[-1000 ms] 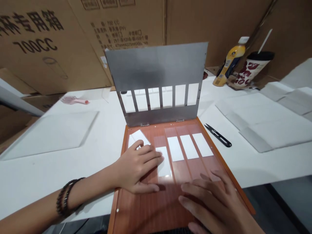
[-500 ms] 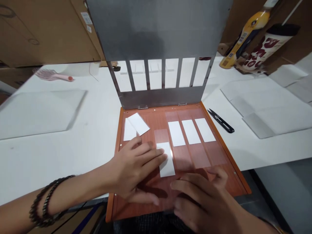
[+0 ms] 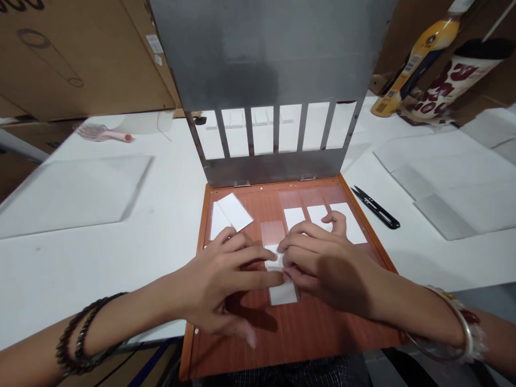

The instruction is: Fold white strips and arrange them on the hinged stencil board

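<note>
As our left hand (image 3: 220,277) spreads its fingers over the wooden board (image 3: 322,341), two fingertips at a white card (image 3: 282,294), we list: right hand (image 3: 328,263), fingers drawn narrow over the same card (whether they pinch it, we cannot tell); card, near the board's middle, partly hidden by both hands; grey slotted plate (image 3: 258,64), hinged up at the board's rear; black snips (image 3: 377,208), on the counter (image 3: 169,215) to the right.

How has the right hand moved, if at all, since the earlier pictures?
Yes: the right hand has moved forward over the brown rectangular wooden board, to the white rectangular card at the left hand.
</note>
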`<control>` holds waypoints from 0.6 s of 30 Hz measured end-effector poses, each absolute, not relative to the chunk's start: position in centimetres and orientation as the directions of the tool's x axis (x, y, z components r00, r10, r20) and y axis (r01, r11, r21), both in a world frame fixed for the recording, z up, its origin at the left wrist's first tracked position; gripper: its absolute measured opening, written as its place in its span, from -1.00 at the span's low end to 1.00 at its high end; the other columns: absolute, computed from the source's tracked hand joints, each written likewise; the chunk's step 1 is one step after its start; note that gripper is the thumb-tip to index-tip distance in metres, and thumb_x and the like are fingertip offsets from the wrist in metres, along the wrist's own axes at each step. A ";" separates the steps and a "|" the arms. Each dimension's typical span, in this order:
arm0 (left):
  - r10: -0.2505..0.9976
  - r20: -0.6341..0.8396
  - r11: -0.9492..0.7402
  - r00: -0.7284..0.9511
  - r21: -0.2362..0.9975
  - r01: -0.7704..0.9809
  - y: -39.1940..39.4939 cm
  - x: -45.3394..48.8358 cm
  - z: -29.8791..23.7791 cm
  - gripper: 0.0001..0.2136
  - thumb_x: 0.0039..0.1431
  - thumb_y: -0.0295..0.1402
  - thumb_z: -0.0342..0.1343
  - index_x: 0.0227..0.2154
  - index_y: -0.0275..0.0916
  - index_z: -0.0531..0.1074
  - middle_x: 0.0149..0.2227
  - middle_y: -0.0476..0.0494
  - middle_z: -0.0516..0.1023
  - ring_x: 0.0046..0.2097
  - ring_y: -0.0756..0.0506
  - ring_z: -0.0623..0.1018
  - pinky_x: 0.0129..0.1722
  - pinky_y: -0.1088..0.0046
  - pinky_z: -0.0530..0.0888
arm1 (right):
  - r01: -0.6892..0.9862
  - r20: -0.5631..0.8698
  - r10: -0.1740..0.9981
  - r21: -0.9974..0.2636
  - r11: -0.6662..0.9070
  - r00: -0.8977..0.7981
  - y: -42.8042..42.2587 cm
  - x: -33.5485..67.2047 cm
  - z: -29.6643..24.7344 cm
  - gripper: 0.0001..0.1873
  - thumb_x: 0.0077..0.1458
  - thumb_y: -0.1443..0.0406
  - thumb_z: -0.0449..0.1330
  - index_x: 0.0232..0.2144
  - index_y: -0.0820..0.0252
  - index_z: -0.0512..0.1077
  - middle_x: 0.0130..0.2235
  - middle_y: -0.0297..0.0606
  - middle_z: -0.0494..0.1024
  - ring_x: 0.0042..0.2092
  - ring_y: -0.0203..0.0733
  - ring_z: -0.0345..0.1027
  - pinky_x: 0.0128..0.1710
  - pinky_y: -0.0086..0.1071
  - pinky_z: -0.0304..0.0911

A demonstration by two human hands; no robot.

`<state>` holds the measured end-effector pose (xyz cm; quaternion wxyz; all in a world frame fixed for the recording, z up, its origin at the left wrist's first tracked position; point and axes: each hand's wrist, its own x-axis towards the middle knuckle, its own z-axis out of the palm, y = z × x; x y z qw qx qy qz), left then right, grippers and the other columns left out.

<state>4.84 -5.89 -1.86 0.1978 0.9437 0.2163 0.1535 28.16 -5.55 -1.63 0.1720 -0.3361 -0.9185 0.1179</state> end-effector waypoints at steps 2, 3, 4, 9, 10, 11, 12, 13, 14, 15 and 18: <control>0.447 0.189 -0.844 0.874 0.412 0.342 -5.9 4.8 -1.7 -0.48 0.08 0.14 0.06 0.04 0.02 0.36 0.09 -0.11 0.43 -0.19 -0.15 0.37 -0.19 0.25 0.19 | 0.567 0.232 0.653 -0.344 0.748 -0.721 -5.6 28.2 -2.0 -0.77 0.14 0.42 0.08 -0.56 0.18 0.31 -0.40 -0.48 0.54 -0.25 -0.26 0.30 -0.08 -0.10 -0.25; 0.435 0.180 -0.855 0.882 0.389 0.343 -6.0 4.7 -1.5 -0.49 0.07 0.14 0.08 0.03 0.04 0.37 0.11 -0.11 0.41 -0.20 -0.15 0.37 -0.18 0.25 0.19 | 0.563 0.231 0.648 -0.341 0.752 -0.726 -5.6 28.1 -2.1 -0.76 0.13 0.43 0.08 -0.57 0.18 0.30 -0.40 -0.48 0.54 -0.25 -0.27 0.30 -0.09 -0.10 -0.24; 0.422 0.172 -0.867 0.890 0.364 0.341 -6.0 4.7 -1.4 -0.49 0.06 0.14 0.10 0.03 0.06 0.38 0.12 -0.12 0.41 -0.21 -0.14 0.37 -0.18 0.25 0.19 | 0.559 0.229 0.638 -0.327 0.762 -0.735 -5.6 28.1 -2.1 -0.77 0.11 0.44 0.09 -0.57 0.18 0.30 -0.40 -0.47 0.54 -0.25 -0.26 0.29 -0.11 -0.11 -0.23; 0.390 0.157 -0.893 0.907 0.305 0.331 -6.1 4.6 -1.0 -0.42 0.02 0.17 0.10 0.07 0.04 0.36 0.09 -0.19 0.43 -0.15 -0.17 0.40 -0.11 0.24 0.21 | 0.549 0.207 0.562 -0.122 0.827 -0.801 -5.5 27.9 -2.0 -0.82 -0.10 0.53 0.13 -0.55 0.18 0.32 -0.39 -0.41 0.53 -0.27 -0.22 0.26 -0.21 -0.13 -0.21; 0.387 0.159 -0.895 0.908 0.303 0.329 -6.1 4.6 -1.0 -0.42 0.03 0.17 0.10 0.08 0.03 0.36 0.09 -0.19 0.42 -0.15 -0.17 0.40 -0.11 0.24 0.21 | 0.543 0.205 0.548 -0.087 0.835 -0.811 -5.5 27.8 -2.0 -0.82 -0.15 0.54 0.13 -0.55 0.18 0.33 -0.39 -0.41 0.53 -0.27 -0.21 0.25 -0.23 -0.13 -0.21; 0.386 0.161 -0.896 0.908 0.298 0.328 -6.1 4.6 -1.0 -0.42 0.04 0.17 0.09 0.07 0.02 0.36 0.09 -0.20 0.42 -0.14 -0.17 0.40 -0.10 0.24 0.21 | 0.536 0.206 0.536 -0.059 0.842 -0.819 -5.5 27.8 -1.9 -0.82 -0.19 0.54 0.13 -0.55 0.18 0.33 -0.40 -0.41 0.52 -0.28 -0.21 0.25 -0.25 -0.14 -0.21; 0.384 0.162 -0.899 0.909 0.292 0.327 -6.1 4.5 -1.1 -0.43 0.05 0.17 0.08 0.07 0.00 0.37 0.09 -0.20 0.42 -0.14 -0.17 0.40 -0.10 0.23 0.21 | 0.529 0.207 0.525 -0.038 0.848 -0.826 -5.5 27.8 -1.9 -0.82 -0.21 0.54 0.12 -0.55 0.18 0.33 -0.40 -0.41 0.52 -0.28 -0.20 0.24 -0.26 -0.14 -0.21; 0.382 0.160 -0.900 0.910 0.288 0.327 -6.1 4.5 -1.1 -0.43 0.06 0.17 0.08 0.06 -0.01 0.38 0.09 -0.20 0.43 -0.14 -0.17 0.40 -0.10 0.23 0.21 | 0.527 0.206 0.519 -0.023 0.850 -0.829 -5.5 27.8 -1.9 -0.81 -0.22 0.54 0.12 -0.54 0.18 0.34 -0.40 -0.40 0.52 -0.28 -0.20 0.24 -0.26 -0.14 -0.21; 0.382 0.158 -0.901 0.911 0.283 0.329 -6.2 4.5 -1.1 -0.44 0.06 0.17 0.07 0.05 -0.02 0.39 0.08 -0.20 0.43 -0.15 -0.17 0.40 -0.11 0.24 0.21 | 0.527 0.207 0.519 -0.017 0.849 -0.829 -5.6 27.8 -2.0 -0.81 -0.21 0.54 0.12 -0.53 0.18 0.34 -0.40 -0.40 0.52 -0.27 -0.20 0.24 -0.26 -0.14 -0.20; 0.381 0.153 -0.902 0.912 0.279 0.330 -6.2 4.5 -1.1 -0.44 0.06 0.17 0.08 0.04 -0.03 0.40 0.08 -0.19 0.44 -0.16 -0.18 0.41 -0.12 0.24 0.21 | 0.534 0.211 0.525 -0.019 0.845 -0.824 -5.6 27.8 -2.0 -0.81 -0.19 0.54 0.12 -0.52 0.18 0.35 -0.40 -0.40 0.52 -0.27 -0.20 0.24 -0.26 -0.14 -0.19; 0.381 0.153 -0.902 0.912 0.278 0.330 -6.2 4.5 -1.0 -0.43 0.05 0.17 0.08 0.03 -0.05 0.40 0.09 -0.19 0.43 -0.18 -0.17 0.41 -0.15 0.24 0.22 | 0.550 0.230 0.545 -0.046 0.834 -0.806 -5.8 27.8 -2.3 -0.80 -0.10 0.55 0.10 -0.48 0.17 0.36 -0.38 -0.41 0.52 -0.26 -0.21 0.24 -0.23 -0.13 -0.18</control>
